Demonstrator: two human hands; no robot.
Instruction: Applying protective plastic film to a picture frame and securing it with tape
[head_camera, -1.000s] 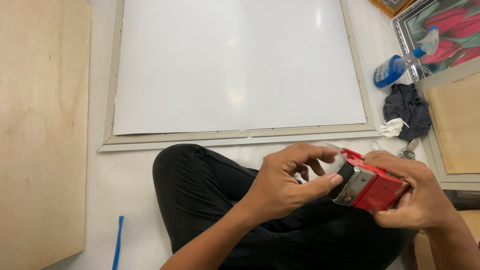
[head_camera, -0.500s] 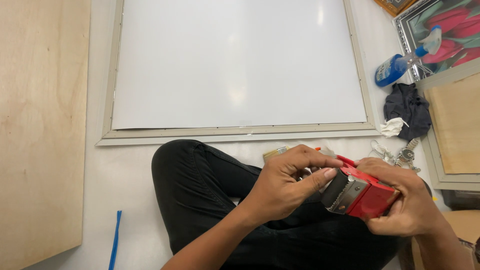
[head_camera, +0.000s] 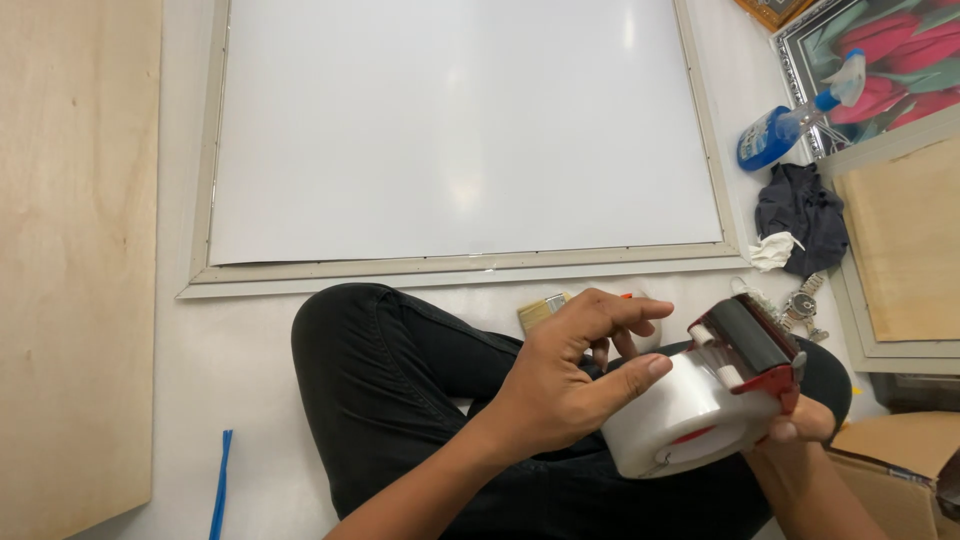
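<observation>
A red tape dispenser with a black roller and a large roll of clear tape sits over my lap. My right hand grips it from underneath, mostly hidden behind the roll. My left hand rests on the roll, thumb pressed on its side and fingers spread over the top. Both hands are above my black trousers. Beyond my knees lies a big white sheet in a pale frame on the floor.
A plywood board lies at the left, a blue strip near it. At the right are a blue spray bottle, a dark cloth, a wristwatch, a framed flower picture, a wood panel, a cardboard box. A brush lies by my knee.
The dispenser has been turned so the clear tape roll faces up and the black roller shows. My left hand shifted from the dispenser's front onto the roll.
</observation>
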